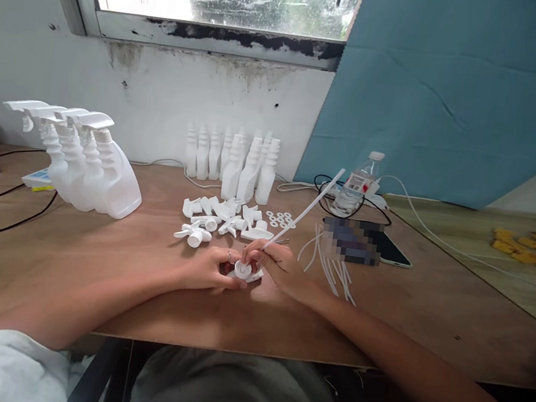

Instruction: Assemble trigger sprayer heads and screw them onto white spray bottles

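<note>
My left hand [212, 269] rests on the wooden table [91, 256] and is closed around a white spray trigger head [244, 271], its round collar facing up. My right hand [279, 266] pinches a long thin white dip tube [307, 208] whose lower end meets the collar; the tube slants up to the right. Both hands touch over the trigger head.
A pile of loose white trigger heads [218, 219] and small white rings [279, 218] lies just beyond my hands. More tubes [333, 263] lie at the right, by a phone [391, 250] and a water bottle [357, 187]. Empty bottles [234, 159] line the wall; assembled sprayers [88, 162] stand at left.
</note>
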`<state>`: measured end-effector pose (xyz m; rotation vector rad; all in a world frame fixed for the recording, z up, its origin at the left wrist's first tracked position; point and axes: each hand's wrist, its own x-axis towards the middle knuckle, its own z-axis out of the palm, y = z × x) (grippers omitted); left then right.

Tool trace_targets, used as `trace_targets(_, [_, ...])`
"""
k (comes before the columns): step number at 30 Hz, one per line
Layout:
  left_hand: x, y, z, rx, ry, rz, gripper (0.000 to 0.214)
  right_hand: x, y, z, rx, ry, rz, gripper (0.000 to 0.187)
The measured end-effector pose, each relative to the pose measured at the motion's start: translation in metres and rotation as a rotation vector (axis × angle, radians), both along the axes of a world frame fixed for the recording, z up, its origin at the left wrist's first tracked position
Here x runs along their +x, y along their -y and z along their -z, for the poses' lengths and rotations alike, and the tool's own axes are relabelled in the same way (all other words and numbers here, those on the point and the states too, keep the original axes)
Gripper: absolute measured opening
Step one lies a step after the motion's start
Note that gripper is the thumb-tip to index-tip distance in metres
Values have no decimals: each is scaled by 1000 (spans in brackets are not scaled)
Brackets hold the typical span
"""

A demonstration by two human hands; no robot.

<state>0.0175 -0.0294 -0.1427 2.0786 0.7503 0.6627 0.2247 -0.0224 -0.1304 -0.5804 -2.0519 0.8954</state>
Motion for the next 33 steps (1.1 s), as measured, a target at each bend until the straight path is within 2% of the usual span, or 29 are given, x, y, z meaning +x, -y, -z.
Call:
trace_targets(8, [0,0,0,-35,30,13,37,-2,0,0,-10,-5,11,33])
trace_targets(14, [1,0,0,21,-9,-25,35,-2,1,-3,159,29,-3,29])
trace_targets(19, [1,1,0,36,-14,-17,36,-2,-3,-6,283,19,11,19])
trace_targets(28, [1,-1,2,29,22,-16,32,-6,0,-5,260,56,12,21])
trace_targets(33, [0,-2,5,25,14,2,41,-9,5,-6,263,60,-17,22])
